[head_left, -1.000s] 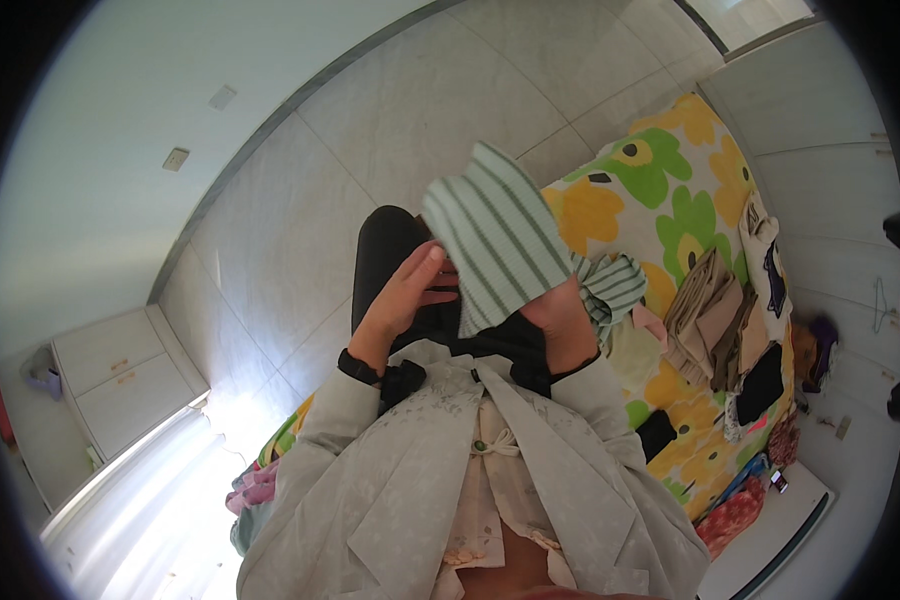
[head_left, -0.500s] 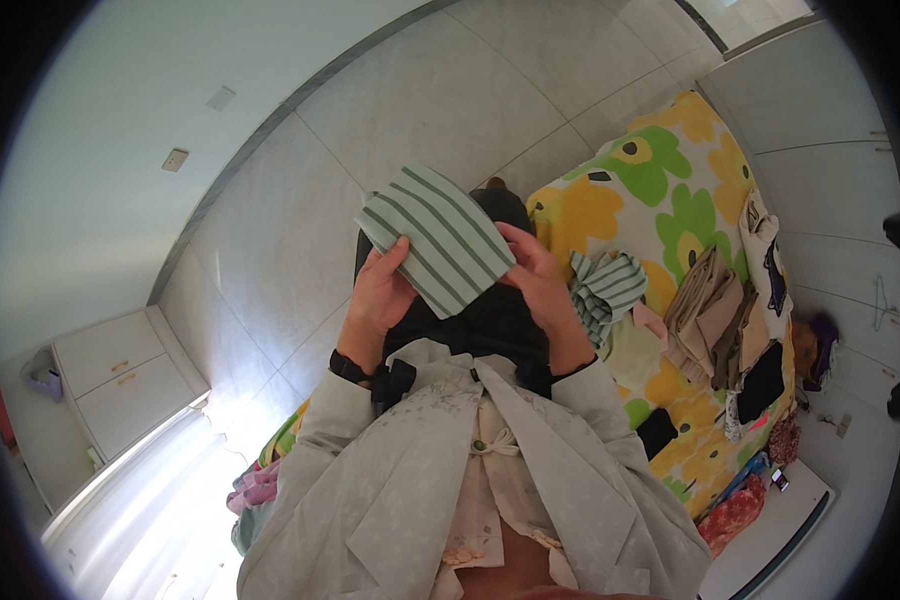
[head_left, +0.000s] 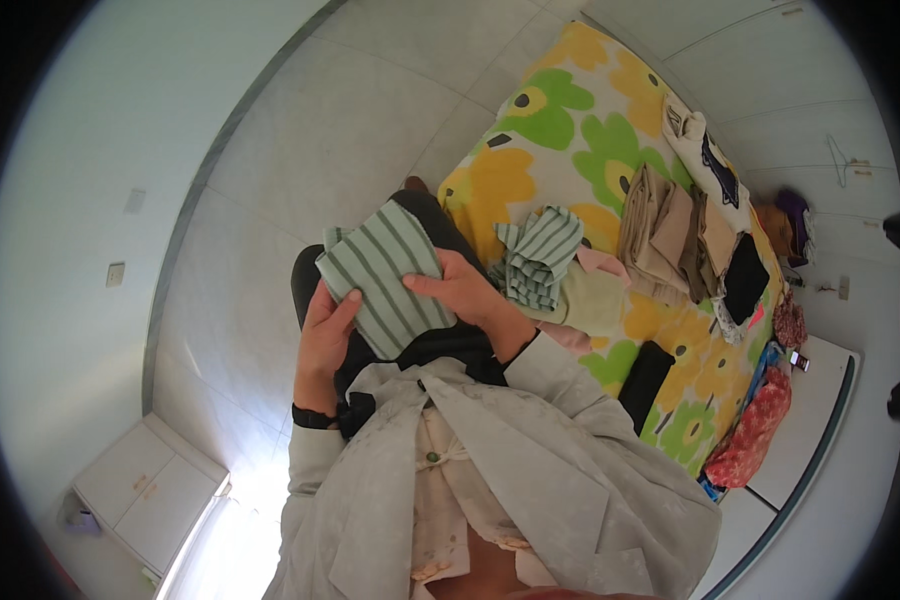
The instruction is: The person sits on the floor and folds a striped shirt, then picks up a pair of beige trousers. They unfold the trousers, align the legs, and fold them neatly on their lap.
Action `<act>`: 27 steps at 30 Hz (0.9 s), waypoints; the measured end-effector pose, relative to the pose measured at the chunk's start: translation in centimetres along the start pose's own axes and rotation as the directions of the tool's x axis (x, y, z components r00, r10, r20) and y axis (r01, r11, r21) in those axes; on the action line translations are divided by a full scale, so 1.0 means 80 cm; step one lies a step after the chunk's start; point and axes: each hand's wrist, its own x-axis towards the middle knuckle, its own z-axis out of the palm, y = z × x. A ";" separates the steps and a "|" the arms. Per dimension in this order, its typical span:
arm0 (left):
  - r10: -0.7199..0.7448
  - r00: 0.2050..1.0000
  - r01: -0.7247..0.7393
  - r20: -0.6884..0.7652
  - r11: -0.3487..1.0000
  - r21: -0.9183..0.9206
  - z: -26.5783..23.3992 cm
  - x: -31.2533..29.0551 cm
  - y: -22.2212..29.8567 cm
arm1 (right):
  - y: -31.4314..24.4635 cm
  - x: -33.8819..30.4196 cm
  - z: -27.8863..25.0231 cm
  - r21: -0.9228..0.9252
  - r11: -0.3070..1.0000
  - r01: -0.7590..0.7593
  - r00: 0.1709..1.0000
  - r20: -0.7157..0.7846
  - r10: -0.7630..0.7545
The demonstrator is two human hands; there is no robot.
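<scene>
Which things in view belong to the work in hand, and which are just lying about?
In use:
pale-green cloth with dark-green stripes, held by the left hand and right hand

Apparently just lying about:
bunched green-striped cloth, perhaps related by its matching pattern
folded tan fabric
black rectangular bundle
red patterned fabric bundle
yellow-and-green flowered sheet, spread underneath most of these

Watching remotely, I log a home, most likely a bedroom. At 1 o'clock: a bedspread [head_left: 550, 105] in big yellow and green flowers. On it, toward 3, folded brown clothes [head_left: 652, 235]. At 2, pale cupboard doors [head_left: 770, 90] with small handles; I note a clothes hanger [head_left: 840, 162] against them. At 8, a low white cabinet [head_left: 150, 488]. At 9, a wall socket [head_left: 116, 274]; at 10, pale floor tiles [head_left: 270, 150].
</scene>
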 end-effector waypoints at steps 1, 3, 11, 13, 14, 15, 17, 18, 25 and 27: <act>-0.029 1.000 0.029 0.004 0.999 0.016 0.000 0.000 0.003 | -0.003 -0.004 -0.007 0.025 1.000 0.010 0.999 -0.030 -0.010; -0.087 0.996 0.088 -0.011 0.995 0.056 -0.003 0.002 0.010 | -0.010 -0.012 -0.025 0.068 0.998 -0.010 0.993 -0.113 0.018; -0.142 0.990 0.142 -0.017 0.989 0.042 -0.003 0.008 0.005 | -0.022 -0.076 -0.144 0.203 0.924 0.323 0.729 -0.676 -0.106; -0.153 0.988 0.153 -0.014 0.987 0.040 -0.002 0.011 0.002 | -0.004 -0.089 -0.183 0.102 0.956 0.276 0.698 -0.705 -0.127; -0.165 0.986 0.166 -0.025 0.985 0.054 -0.002 0.012 0.001 | 0.007 -0.097 -0.201 -0.113 0.988 0.103 0.648 -0.746 -0.153; -0.175 0.984 0.177 -0.036 0.982 0.068 -0.002 0.013 0.000 | 0.019 -0.103 -0.218 -0.307 0.948 -0.080 0.611 -0.766 -0.197; -0.177 0.983 0.180 -0.046 0.980 0.084 -0.003 0.014 -0.002 | 0.048 -0.109 -0.241 -0.554 0.758 -0.343 0.547 -0.774 -0.319; -0.170 0.984 0.173 -0.043 0.981 0.088 -0.003 0.014 -0.003 | 0.062 -0.112 -0.247 -0.621 0.661 -0.421 0.516 -0.763 -0.388; -0.187 0.982 0.188 -0.023 0.980 0.058 -0.006 0.016 -0.007 | 0.091 -0.093 -0.251 -0.534 0.825 -0.188 0.497 -0.776 -0.389; -0.190 0.982 0.191 -0.019 0.979 0.067 -0.005 0.017 -0.009 | 0.096 -0.077 -0.247 -0.616 0.766 -0.181 0.486 -0.733 -0.475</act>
